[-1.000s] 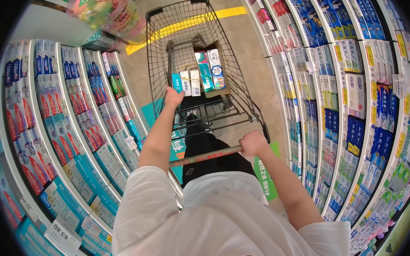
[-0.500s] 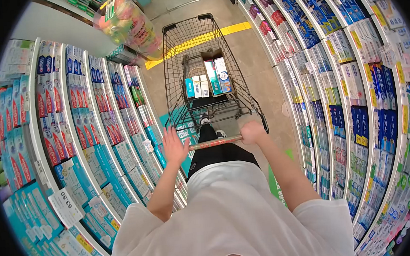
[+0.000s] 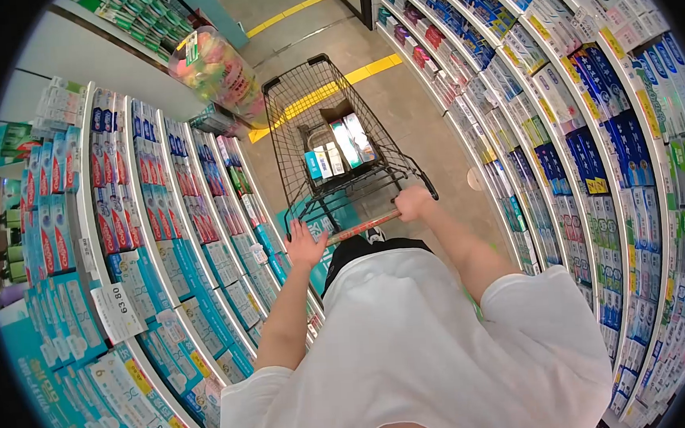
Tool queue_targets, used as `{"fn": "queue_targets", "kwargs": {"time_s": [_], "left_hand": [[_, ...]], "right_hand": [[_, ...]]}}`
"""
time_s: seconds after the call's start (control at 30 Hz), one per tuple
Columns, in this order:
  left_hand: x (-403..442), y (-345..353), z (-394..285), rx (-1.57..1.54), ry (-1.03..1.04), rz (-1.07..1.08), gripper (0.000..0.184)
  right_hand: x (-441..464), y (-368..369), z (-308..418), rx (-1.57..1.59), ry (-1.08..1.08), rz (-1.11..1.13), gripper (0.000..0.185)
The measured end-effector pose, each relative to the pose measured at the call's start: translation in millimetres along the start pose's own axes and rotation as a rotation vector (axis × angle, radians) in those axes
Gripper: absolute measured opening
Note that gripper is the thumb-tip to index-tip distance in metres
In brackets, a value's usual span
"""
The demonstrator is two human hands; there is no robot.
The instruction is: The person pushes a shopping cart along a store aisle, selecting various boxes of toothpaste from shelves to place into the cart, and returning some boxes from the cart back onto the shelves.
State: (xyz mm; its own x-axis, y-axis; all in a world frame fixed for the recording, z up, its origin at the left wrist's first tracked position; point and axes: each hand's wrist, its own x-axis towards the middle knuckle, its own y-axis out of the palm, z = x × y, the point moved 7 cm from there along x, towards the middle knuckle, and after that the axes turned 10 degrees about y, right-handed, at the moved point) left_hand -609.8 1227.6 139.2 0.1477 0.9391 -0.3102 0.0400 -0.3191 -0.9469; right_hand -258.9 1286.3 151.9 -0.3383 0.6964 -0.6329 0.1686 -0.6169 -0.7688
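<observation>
A black wire shopping cart (image 3: pixel 300 91) stands in front of me, angled toward the upper left. My right hand (image 3: pixel 416 202) is closed around the right end of its reddish handle bar (image 3: pixel 364 226). At the left end, my left hand (image 3: pixel 307 244) lies against the bar with its fingers stretched out and apart. Inside the basket, a brown cardboard carton (image 3: pixel 335 114) contains upright white-and-green boxes (image 3: pixel 351 141). Beside it are small blue and white boxes (image 3: pixel 318 164); their labels are too small to read.
Shelves of toothpaste boxes (image 3: pixel 113 189) line the left side, with a price card (image 3: pixel 119 312) sticking out. More packed shelves (image 3: pixel 590 159) run along the right. A clear bin of colourful items (image 3: pixel 220 76) stands ahead on the left, near yellow floor tape (image 3: pixel 373 68).
The cart's front has swung left in view, and its handle now slants down to the left. The shelves have shifted and tilted with the view. Both hands stay at the bar.
</observation>
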Motion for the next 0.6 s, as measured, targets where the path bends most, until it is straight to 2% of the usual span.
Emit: {"fn": "queue_targets", "kwargs": {"time_s": [0.07,0.13,0.33,0.47,0.53,0.6], "left_hand": [[-19,-2,-13,-0.094,-0.02,0.134,0.094],[-35,3,-19,-0.064,-0.011,0.131,0.092],[-86,16,-36,-0.092,-0.021,0.153,0.092],[-130,26,-45,-0.06,0.021,0.145,0.09],[-147,30,-52,-0.065,0.044,0.155,0.09],[-163,38,-59,-0.073,0.057,0.161,0.089]], "right_hand": [[-10,6,0,0.013,-0.005,-0.021,0.03],[-24,19,3,0.008,0.01,0.05,0.028],[-71,55,22,-0.031,0.027,0.004,0.027],[-120,94,43,0.052,0.191,-0.063,0.024],[-131,125,43,0.178,0.317,-0.3,0.027],[-169,133,53,0.145,0.411,-0.601,0.024]]}}
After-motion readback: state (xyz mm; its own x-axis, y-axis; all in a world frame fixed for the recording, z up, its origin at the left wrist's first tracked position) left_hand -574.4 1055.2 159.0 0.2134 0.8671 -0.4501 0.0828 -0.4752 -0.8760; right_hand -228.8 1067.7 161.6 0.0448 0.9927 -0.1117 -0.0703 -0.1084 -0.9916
